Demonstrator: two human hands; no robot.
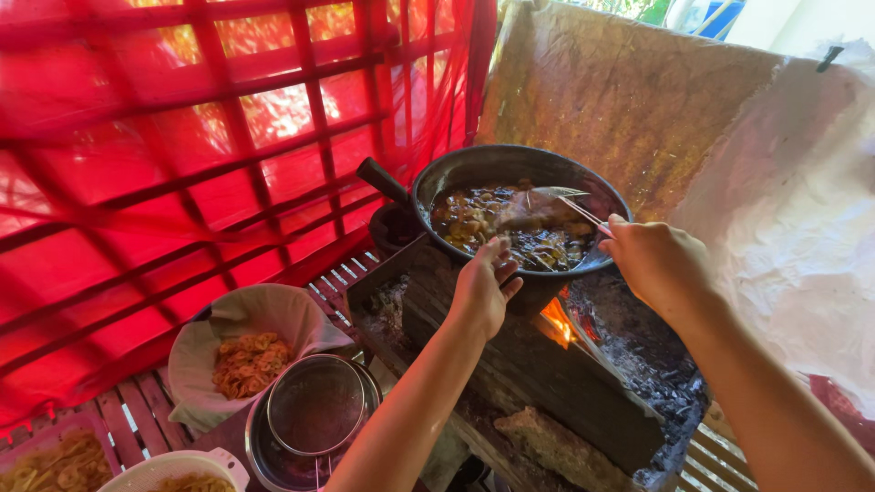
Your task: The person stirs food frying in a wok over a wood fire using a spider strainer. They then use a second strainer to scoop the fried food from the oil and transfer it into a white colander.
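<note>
- The right hand (658, 260) grips the thin handle of a skimmer (545, 206) dipped in the black pan (510, 164) of hot oil and frying pieces, at 12 o'clock.
- The left hand (483, 287) hovers loose and empty at the pan's near rim. It could get burned by a splash.
- The fire (558, 321) burns at 5 o'clock under the pan. A bump could tip oil onto it.
</note>
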